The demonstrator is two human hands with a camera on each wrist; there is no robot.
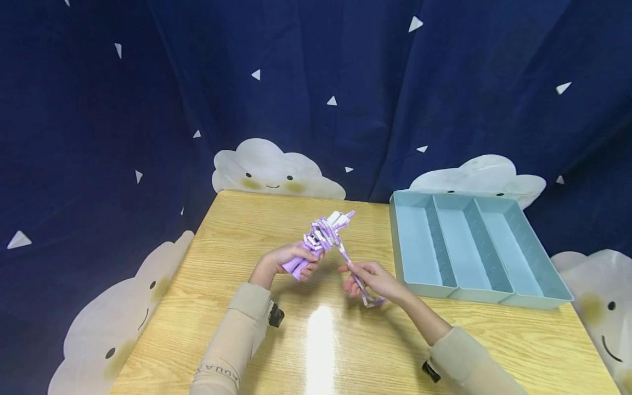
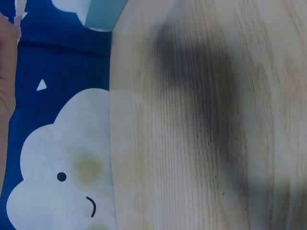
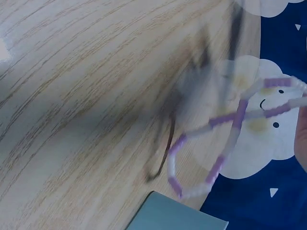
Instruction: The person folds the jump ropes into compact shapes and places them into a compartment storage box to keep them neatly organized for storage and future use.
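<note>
A beaded jump rope (image 1: 323,233) in purple and white is bundled above the table, with coils wrapped around its middle. My left hand (image 1: 296,258) grips the bundle by its purple handles (image 1: 298,265), fingers curled round them. To the right, my right hand (image 1: 373,278) pinches a strand that runs out from the coils. Below those fingers the strand ends in a hanging loop, and the right wrist view shows this beaded loop (image 3: 238,120) large. Only slivers of a hand appear at the edges of both wrist views.
A pale blue tray (image 1: 456,292) with three long compartments stands at the table's back right. The wooden table (image 1: 197,329) carries a bright glare in front of the hands. Behind it hangs a dark blue curtain (image 1: 296,109) with white clouds and triangles.
</note>
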